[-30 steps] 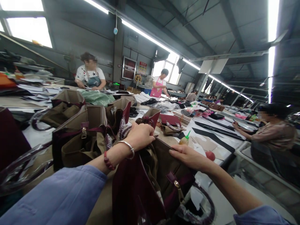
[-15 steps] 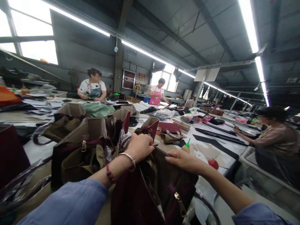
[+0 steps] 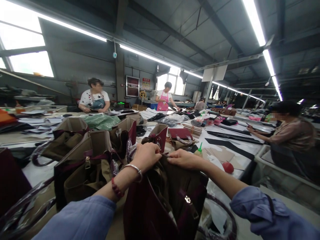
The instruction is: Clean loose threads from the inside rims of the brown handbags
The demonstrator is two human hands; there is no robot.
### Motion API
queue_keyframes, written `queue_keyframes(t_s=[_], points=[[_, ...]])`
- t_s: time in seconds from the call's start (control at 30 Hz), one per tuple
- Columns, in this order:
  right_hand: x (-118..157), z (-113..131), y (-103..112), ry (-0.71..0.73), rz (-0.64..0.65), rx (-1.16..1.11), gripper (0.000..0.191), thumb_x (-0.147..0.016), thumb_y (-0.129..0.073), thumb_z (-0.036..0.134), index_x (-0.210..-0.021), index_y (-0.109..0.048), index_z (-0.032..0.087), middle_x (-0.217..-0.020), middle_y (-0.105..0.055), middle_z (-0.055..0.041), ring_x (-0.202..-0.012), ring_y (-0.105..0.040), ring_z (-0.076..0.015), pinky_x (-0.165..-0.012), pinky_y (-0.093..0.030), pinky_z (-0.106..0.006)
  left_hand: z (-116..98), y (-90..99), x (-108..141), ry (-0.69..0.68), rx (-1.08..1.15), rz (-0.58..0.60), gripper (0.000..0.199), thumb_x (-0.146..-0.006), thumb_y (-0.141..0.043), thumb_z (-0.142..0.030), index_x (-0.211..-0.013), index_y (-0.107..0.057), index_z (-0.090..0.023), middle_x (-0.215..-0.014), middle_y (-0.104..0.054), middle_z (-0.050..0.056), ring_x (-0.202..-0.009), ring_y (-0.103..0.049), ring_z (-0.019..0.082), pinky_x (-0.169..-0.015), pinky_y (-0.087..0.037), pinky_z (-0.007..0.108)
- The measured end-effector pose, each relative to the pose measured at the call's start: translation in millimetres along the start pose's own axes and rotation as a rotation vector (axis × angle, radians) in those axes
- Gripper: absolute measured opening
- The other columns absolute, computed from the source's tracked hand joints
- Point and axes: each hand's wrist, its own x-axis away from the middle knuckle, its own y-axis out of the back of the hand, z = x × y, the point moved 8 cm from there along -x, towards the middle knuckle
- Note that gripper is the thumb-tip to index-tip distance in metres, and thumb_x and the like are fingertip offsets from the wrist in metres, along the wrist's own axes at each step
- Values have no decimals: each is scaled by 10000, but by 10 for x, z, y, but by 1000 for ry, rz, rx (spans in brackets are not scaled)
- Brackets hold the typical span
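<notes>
One burgundy and olive handbag [image 3: 172, 200], standing open at the lower centre of the frame among similar bags on the long worktable [image 3: 237, 160], is held at its top edge from both sides. It is judged soft and fairly light, its fabric walls sagging inward, so the stiffer bound rim is where it is best taken hold of. The left hand [image 3: 146, 155] is closed in a fist on the rim, while the right hand [image 3: 183, 158] is laid nearly flat, fingers pinched on the same edge.
</notes>
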Motion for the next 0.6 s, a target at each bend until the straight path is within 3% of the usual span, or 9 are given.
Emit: queue_keyframes(t_s=[0.1,0.23,0.33,0.43,0.6], points=[[69,-105,74,-35,-17,-84,314,-782,-447,399,-645,-531,129,-551,-461,33,-485,-388,-73,-462,-314,-188,-39,-7,-23,4,-10,16,174,-664,-471,-306,-583,-581,-197,-646,-630,28,-713,-574,234,-733,-302,406],[284,-319,207,-124,-89,-287,362,-795,-433,446,-935,-578,145,-856,-601,-43,-712,-520,-124,-613,-387,-218,-107,-10,-41,0,-1,30,161,-655,-472,-274,-579,-587,-193,-661,-638,39,-740,-578,243,-750,-296,413],[476,-384,262,-155,-119,-186,405,-811,-406,470,-986,-578,148,-926,-604,-60,-793,-528,-154,-645,-390,-237,-118,-8,-45,-4,9,26,153,-649,-473,-264,-588,-591,-188,-677,-642,49,-751,-577,251,-751,-295,416],[621,-335,255,-95,-110,19,430,-823,-367,496,-880,-619,153,-848,-611,-36,-766,-526,-167,-628,-385,-243,-103,-11,-45,-10,15,25,152,-648,-474,-263,-579,-586,-188,-675,-641,47,-750,-577,250,-754,-292,418],[736,-339,135,-36,-53,11,389,-794,-446,466,-998,-573,160,-947,-593,-32,-838,-522,-182,-694,-396,-246,-77,-14,-46,-8,21,34,156,-654,-476,-272,-571,-582,-193,-650,-636,34,-730,-576,237,-762,-288,419]])
